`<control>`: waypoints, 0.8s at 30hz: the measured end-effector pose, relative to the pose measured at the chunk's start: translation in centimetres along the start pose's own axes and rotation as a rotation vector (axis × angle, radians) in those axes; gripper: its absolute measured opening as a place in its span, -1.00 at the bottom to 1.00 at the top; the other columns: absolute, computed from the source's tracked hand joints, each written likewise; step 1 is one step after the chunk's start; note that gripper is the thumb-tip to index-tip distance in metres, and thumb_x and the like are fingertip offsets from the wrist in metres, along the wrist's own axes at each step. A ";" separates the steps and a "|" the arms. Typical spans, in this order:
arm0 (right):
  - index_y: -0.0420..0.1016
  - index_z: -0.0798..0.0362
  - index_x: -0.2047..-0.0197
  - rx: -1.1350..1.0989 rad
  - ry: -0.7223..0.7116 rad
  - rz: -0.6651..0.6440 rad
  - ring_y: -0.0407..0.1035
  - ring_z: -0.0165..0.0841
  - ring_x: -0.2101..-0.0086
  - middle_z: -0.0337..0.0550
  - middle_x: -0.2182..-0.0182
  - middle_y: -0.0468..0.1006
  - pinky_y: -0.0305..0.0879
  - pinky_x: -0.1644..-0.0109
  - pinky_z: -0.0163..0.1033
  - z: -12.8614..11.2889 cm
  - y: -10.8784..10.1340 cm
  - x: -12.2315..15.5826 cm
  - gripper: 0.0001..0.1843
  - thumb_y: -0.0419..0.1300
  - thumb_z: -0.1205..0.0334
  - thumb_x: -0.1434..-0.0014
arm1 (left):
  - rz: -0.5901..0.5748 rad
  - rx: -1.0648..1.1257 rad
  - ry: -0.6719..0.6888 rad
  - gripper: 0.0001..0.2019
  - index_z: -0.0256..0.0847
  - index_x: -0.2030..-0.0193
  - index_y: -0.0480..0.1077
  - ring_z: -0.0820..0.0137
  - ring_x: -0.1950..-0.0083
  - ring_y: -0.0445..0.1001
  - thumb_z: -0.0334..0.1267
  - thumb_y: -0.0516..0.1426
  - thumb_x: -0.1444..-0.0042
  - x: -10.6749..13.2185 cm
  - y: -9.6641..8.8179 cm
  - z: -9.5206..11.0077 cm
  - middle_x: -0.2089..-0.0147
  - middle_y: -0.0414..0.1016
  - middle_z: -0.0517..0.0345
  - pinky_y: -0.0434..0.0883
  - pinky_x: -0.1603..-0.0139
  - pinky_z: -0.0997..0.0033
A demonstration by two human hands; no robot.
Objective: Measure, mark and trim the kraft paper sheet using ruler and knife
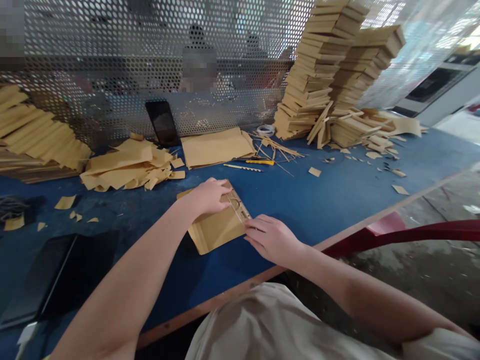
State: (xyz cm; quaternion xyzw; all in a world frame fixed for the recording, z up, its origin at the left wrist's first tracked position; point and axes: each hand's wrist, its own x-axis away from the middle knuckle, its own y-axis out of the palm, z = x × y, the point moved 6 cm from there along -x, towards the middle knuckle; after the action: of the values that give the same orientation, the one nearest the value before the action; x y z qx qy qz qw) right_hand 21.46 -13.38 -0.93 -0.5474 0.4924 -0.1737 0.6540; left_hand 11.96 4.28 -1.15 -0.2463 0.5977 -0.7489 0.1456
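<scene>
A folded piece of brown kraft paper (221, 229), like an envelope, lies slanted on the blue table in front of me. Along its right edge runs a narrow, partly see-through strip (237, 204) with dark marks; it may be a ruler. My left hand (210, 196) is closed over the paper's far part, its fingertips on the strip's far end. At the near right corner, the fingers of my right hand (273, 237) pinch the edge of the paper, by the strip's near end. Those fingers hide the corner itself.
Behind lie flat kraft sheets (217, 147), a yellow cutter (260, 162) and a patterned pencil (243, 168). A phone (162, 124) leans on the perforated screen. Tall stacks of folded kraft pieces (318, 70) rise back right, others (37, 135) left. A black case (41, 275) lies front left.
</scene>
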 end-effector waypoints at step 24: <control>0.50 0.17 -0.18 0.028 0.429 -0.138 0.37 -0.10 -0.21 0.12 -0.20 0.53 0.22 -0.33 0.01 19.3 0.6 -8.0 -0.59 0.05 0.41 -0.33 | -0.225 -0.049 -0.211 0.32 -0.65 -0.55 -0.30 -0.16 -0.63 -0.35 0.39 0.20 -0.03 0.9 0.7 4.3 -0.60 -0.45 -0.50 -0.12 -0.58 -0.03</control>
State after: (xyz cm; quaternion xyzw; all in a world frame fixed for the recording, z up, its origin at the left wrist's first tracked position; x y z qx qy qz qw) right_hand 33.71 3.50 0.57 -0.5209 0.5793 -0.3373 0.5285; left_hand 13.52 0.08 -0.93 -0.3926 0.5656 -0.7158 0.1167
